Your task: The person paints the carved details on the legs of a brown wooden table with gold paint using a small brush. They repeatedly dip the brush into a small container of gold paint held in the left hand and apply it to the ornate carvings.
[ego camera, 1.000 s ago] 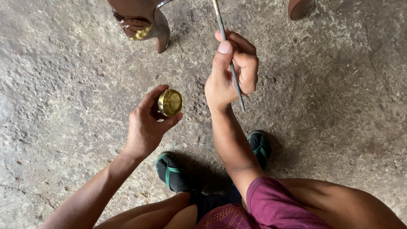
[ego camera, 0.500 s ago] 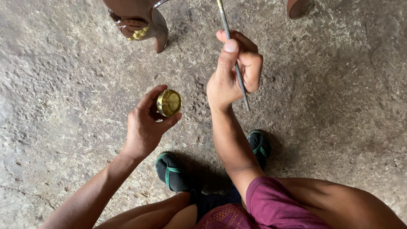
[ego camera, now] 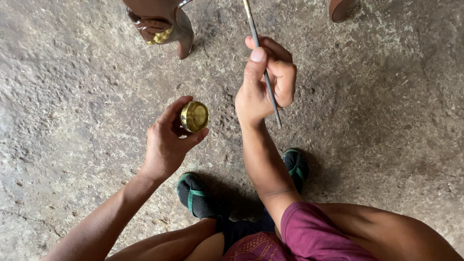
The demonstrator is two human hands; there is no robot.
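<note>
A person squats over a rough concrete floor (ego camera: 72, 96), seen from above; the left hand (ego camera: 166, 145) cradles a small round golden tin (ego camera: 195, 116), thumb and fingers wrapped about its side so that the open top faces up and towards the other hand, seemingly to keep what is inside within easy reach; the right hand (ego camera: 266, 82) pinches a thin grey stick (ego camera: 261, 63), perhaps a fine brush, between thumb and forefinger much as one holds a pen, its far end running up out of frame and its near end poking out below the fingers. Both grips are closed on what they hold; tin and stick stand apart, the tin held in the air just left of the right wrist. At the top edge stands a glossy brown figure (ego camera: 164, 21) with gold detail, only partly in view. Below, dark sandals with green straps (ego camera: 193, 193) rest on the floor, and a maroon sleeve (ego camera: 314, 232) shows at the bottom; the floor is pitted, grey and stained, lit by soft daylight.
</note>
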